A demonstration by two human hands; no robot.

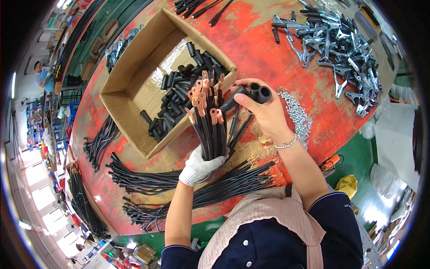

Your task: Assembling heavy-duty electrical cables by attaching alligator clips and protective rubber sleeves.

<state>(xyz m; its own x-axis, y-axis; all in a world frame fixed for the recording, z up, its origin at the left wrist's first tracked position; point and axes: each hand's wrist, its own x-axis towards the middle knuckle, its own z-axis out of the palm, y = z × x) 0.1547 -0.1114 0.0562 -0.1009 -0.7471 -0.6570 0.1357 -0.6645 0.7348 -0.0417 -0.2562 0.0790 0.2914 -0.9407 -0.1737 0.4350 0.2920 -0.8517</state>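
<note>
My left hand [199, 167], in a white glove, is closed around a bundle of black cables [208, 136]. Copper lugs [199, 101] top the cables and point away from me, beside the near right wall of a cardboard box [134, 49]. In my bare right hand [271, 116], several black rubber sleeves [264, 94] are gripped between thumb and fingers. This hand is just right of the lugs, by the box's right corner. More black sleeves [177, 96] lie loose inside the box.
Black cables [197, 193] lie across the red, worn tabletop [255, 54] near me, with more bundles [96, 145] at the left. Small silvery parts [299, 119] are piled right of my right hand. Metal clamps [340, 49] are heaped at the far right.
</note>
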